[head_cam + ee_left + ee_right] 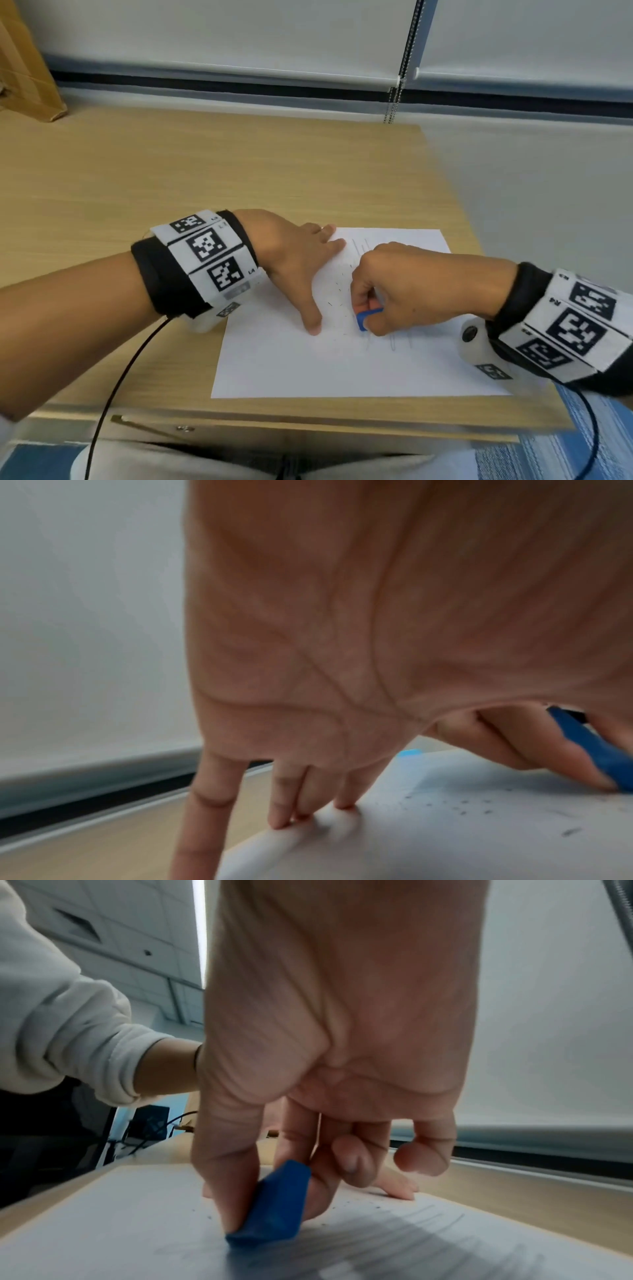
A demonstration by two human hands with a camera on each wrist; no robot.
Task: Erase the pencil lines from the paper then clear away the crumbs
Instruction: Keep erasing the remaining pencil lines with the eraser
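A white sheet of paper [308, 363] lies on the wooden desk [171, 178]. Faint pencil lines [394, 342] run under and beside my right hand. Dark eraser crumbs [337, 291] are scattered between the two hands. My right hand [366, 318] pinches a blue eraser [363, 318] between thumb and fingers, its lower edge pressed on the paper [137, 1218]; the eraser [274, 1210] shows clearly in the right wrist view. My left hand [318, 260] is spread flat, fingertips [344, 804] and thumb pressing the sheet's left part [445, 845].
A cardboard box [24, 65] stands at the desk's far left. Window blinds with a bead chain [397, 89] hang behind the desk. The desk's right edge [462, 212] runs just past the paper. A black cable [116, 387] trails from my left wrist.
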